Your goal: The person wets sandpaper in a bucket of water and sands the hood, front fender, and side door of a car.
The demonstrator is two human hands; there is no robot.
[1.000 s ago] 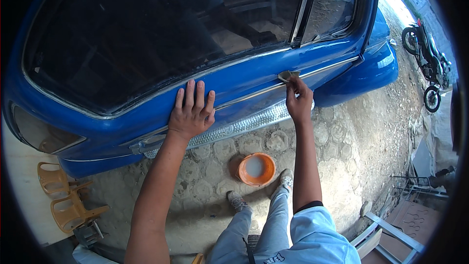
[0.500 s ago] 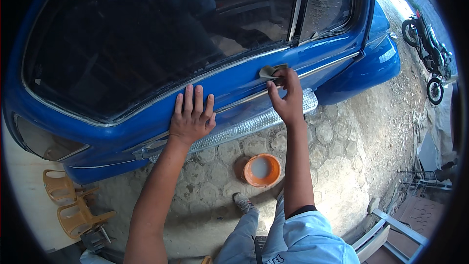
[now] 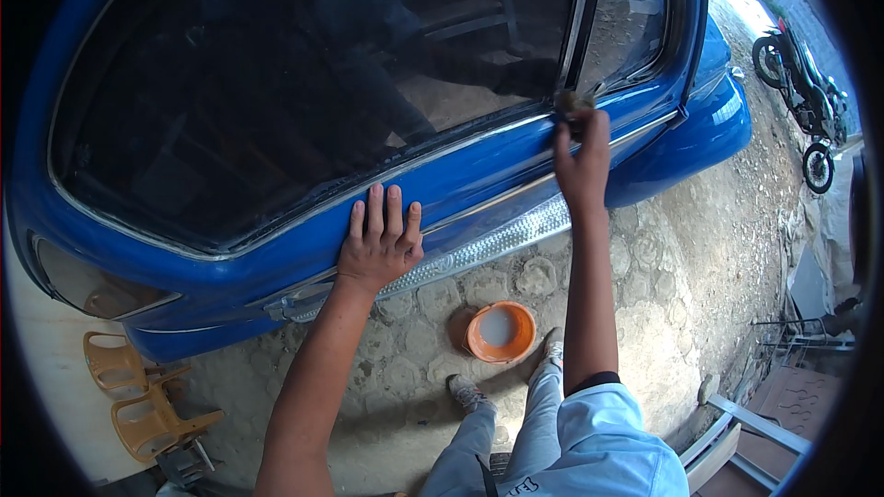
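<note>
A blue car (image 3: pixel 497 151) with dark side glass (image 3: pixel 276 92) fills the upper part of the view. My left hand (image 3: pixel 379 244) lies on the blue door panel below the window trim, fingers stretched out and holding nothing. Farther right, my right hand (image 3: pixel 584 161) pinches a small folded grey-green cloth-like piece (image 3: pixel 575 101) just below the window divider. That piece is blurred, and its exact material is hard to tell. Below the door runs a shiny textured metal running board (image 3: pixel 497 241).
An orange bucket (image 3: pixel 472 336) of cloudy liquid stands on the stone paving near my feet. Yellow-brown plastic chairs (image 3: pixel 152 416) are at the lower left. A motorcycle (image 3: pixel 803 83) is parked at the far right, with a metal frame (image 3: pixel 760 433) at the lower right.
My right hand has moved right and up along the door with the cloth-like piece. My left hand, still flat on the panel, appears slightly farther right as the view shifts.
</note>
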